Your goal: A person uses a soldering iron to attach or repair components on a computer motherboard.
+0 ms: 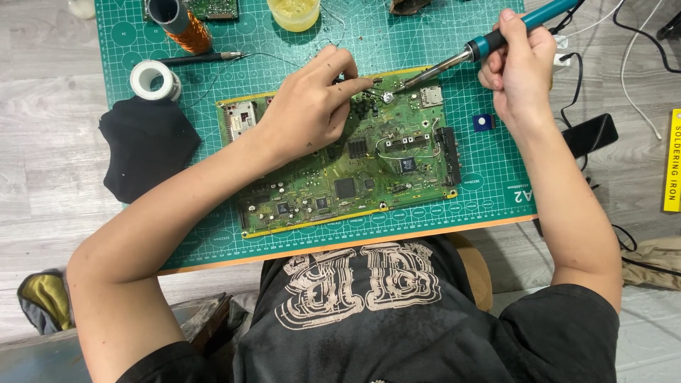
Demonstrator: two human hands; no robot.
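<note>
Circuit board: green, lying flat and slightly tilted on the cutting mat, right in front of the torso.
Surface: green gridded cutting mat over a grey wood-look tabletop; black cloth at the mat's left edge, solder spool just above it.
Left hand: resting on the board's upper middle, fingertips pinched together on something small (too tiny to tell).
Right hand: raised off the mat, fist wrapped around the soldering iron, tip angled down-left onto the board beside the left fingertips.
</note>
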